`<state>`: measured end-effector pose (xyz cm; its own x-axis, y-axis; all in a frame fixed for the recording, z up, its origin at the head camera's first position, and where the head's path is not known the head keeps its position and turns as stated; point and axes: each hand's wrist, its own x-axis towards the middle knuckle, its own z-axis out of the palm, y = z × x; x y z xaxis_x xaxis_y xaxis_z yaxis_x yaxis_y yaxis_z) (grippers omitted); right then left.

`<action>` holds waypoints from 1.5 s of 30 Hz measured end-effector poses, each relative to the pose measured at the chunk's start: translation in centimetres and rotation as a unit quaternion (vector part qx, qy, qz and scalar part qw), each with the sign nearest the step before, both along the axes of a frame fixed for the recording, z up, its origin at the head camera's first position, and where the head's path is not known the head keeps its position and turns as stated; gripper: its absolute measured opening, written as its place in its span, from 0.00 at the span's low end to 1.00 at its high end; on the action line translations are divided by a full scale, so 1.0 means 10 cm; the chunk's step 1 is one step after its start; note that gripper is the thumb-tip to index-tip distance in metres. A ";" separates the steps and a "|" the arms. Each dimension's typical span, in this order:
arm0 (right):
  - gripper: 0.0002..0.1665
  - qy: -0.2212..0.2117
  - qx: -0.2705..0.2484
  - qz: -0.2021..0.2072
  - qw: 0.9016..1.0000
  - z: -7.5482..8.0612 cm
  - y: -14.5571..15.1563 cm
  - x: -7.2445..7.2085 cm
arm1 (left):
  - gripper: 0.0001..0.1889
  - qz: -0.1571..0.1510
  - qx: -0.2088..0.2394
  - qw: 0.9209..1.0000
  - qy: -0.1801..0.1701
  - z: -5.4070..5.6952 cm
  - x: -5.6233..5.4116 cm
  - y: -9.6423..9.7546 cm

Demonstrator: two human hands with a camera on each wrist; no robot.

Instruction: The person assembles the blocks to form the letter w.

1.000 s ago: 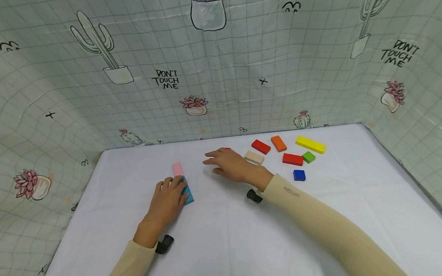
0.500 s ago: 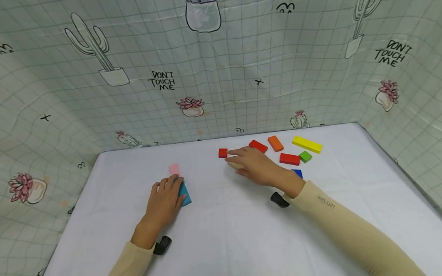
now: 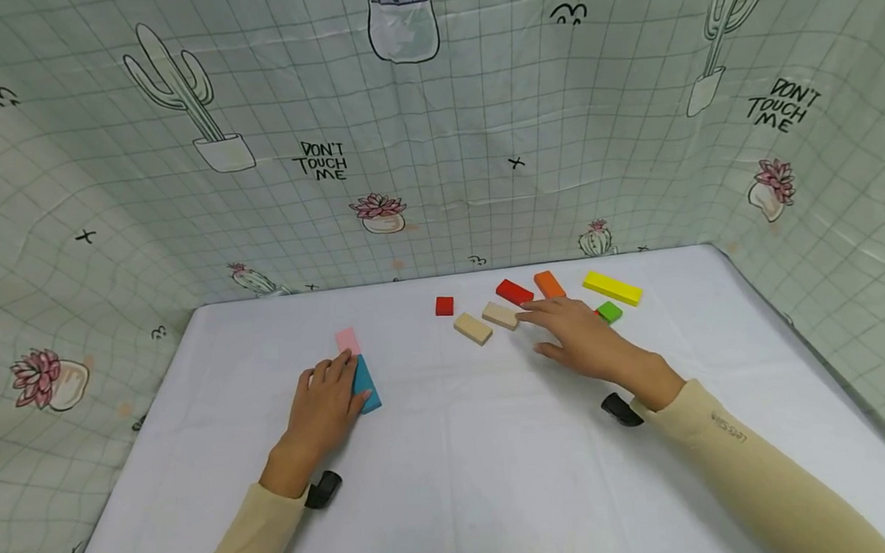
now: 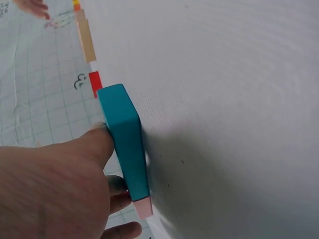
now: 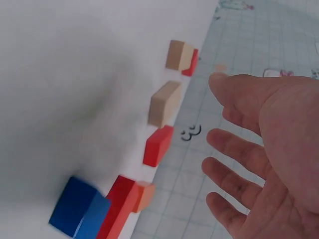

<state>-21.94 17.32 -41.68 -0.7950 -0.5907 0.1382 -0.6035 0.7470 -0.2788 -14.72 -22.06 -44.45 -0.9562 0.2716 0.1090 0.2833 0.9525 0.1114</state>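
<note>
My left hand (image 3: 322,412) holds a flat teal-blue block (image 3: 367,385) on the table, its thumb by the near end and its fingertips by the far end. A pink block (image 3: 347,341) touches the far end of the blue one. In the left wrist view the teal block (image 4: 127,142) shows the thumb at its side. My right hand (image 3: 584,340) hovers over the blocks at the right with loosely extended fingers and holds nothing. Close to its fingertips lie two beige blocks, a nearer one (image 3: 473,329) and a farther one (image 3: 500,315).
Along the back lie a red square block (image 3: 444,306), a red block (image 3: 514,292), an orange block (image 3: 549,284), a yellow bar (image 3: 612,288) and a green block (image 3: 609,311). The right wrist view shows a dark blue block (image 5: 75,206). A patterned cloth (image 3: 435,143) stands behind the table.
My right hand has moved rightward from beside the pink block, past the red square and beige blocks, uncovering them. The left hand stays on the teal block.
</note>
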 end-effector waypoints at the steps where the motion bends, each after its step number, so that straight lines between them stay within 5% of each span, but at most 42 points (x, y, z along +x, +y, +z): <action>1: 0.31 0.003 0.002 -0.003 1.000 -0.01 0.04 0.01 | 0.31 0.000 0.000 1.000 -0.001 0.00 0.00 0.00; 12: 0.29 0.018 0.000 -0.025 1.000 -0.09 0.37 0.17 | 0.31 0.004 0.004 1.000 -0.004 -0.02 -0.01 -0.01; 25: 0.31 -0.019 0.007 -0.078 0.997 -0.18 0.64 0.19 | 0.31 0.010 0.004 1.000 -0.018 0.00 -0.04 0.01; 45: 0.27 -0.015 0.031 -0.090 0.995 -0.26 0.69 0.21 | 0.31 0.015 0.003 0.999 -0.036 -0.01 -0.05 -0.01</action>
